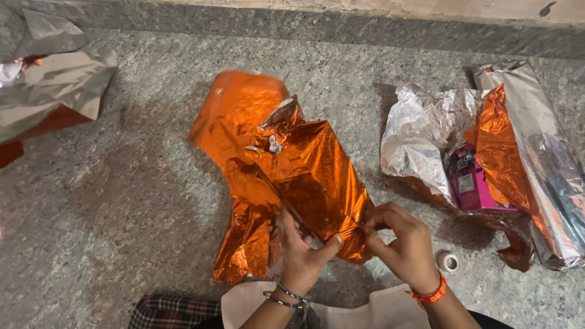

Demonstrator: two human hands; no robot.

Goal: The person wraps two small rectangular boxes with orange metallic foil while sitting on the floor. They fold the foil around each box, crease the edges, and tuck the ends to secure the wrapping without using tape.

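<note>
- the left hand [303,253] clasps the near end of an orange foil-wrapped box [314,183], thumb pressed across the shiny wrap, fingers curled underneath.
- the right hand [402,244] meets it at the same end, fingertips pinched shut on a fold of foil at the box's near corner.
- the box is tilted up off the speckled stone floor [122,183], between the hands and the far wall, with a loose flap of orange foil [234,128] trailing to its left and below.
- the step in hand looks like closing the wrap at this end (the fold is gathered but seems not yet fixed).
- the next move likely calls for keeping that fold tight with one hand while the other frees itself for the small tape roll [450,262], lying just right of the right wrist.
- farther right, apart from the hands, a pink box [472,183] sits in crumpled silver-and-orange foil [426,131].
</note>
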